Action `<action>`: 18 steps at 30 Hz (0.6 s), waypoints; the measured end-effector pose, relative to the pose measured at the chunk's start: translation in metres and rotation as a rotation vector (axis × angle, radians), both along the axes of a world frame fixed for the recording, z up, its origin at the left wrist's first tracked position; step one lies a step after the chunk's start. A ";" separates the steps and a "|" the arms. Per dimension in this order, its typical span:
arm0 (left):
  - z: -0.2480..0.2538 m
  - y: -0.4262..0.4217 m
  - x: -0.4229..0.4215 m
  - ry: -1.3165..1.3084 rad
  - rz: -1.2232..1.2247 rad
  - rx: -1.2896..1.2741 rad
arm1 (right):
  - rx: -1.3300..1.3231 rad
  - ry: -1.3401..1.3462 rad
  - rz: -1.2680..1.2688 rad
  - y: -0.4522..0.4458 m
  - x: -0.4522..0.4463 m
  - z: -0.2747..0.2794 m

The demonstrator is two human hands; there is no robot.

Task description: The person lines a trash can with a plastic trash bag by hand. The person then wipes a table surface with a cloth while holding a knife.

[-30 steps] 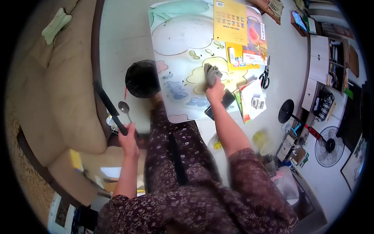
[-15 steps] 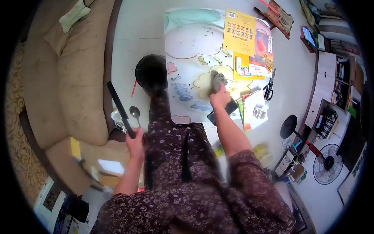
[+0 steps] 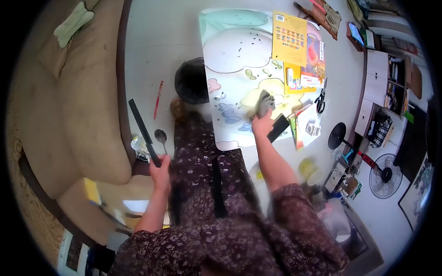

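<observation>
My left hand (image 3: 159,170) is closed around a long black bar-like object (image 3: 142,125) and the handle of a metal spoon (image 3: 160,136), whose bowl points away from me. My right hand (image 3: 262,125) grips a crumpled grey cloth (image 3: 265,104) on the patterned table top (image 3: 232,94), over its yellow flower print. Just right of that hand lies a black phone (image 3: 279,127) at the table's edge. Small dark bits (image 3: 248,42) are scattered on the far part of the table top.
Yellow and pink booklets (image 3: 290,39), papers (image 3: 307,124) and black scissors (image 3: 321,102) lie at the right. A black-lined bin (image 3: 191,80) stands left of the table, near a red stick (image 3: 158,100) on the floor. A sofa (image 3: 87,106) is at the left, a fan (image 3: 386,175) at the right.
The table and bin appear further right in view. The grey cloth has moved slightly nearer to me across the yellow print with my right hand. My left hand keeps its hold.
</observation>
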State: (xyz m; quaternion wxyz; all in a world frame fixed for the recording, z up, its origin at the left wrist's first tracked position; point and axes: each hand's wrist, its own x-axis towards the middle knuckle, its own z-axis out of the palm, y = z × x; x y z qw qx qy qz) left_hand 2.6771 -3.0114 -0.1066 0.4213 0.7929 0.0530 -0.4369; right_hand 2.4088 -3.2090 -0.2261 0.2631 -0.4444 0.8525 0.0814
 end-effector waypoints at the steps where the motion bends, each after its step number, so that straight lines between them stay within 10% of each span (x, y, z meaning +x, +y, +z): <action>1: 0.000 0.000 0.012 0.029 0.031 -0.039 | -0.025 0.021 -0.100 0.011 0.011 -0.004; 6: -0.010 0.012 0.086 0.019 -0.031 -0.039 | 0.016 0.063 -0.568 0.038 0.099 -0.012; 18: -0.007 -0.027 0.124 -0.021 -0.171 -0.025 | -0.062 -0.219 -0.606 -0.018 0.193 -0.010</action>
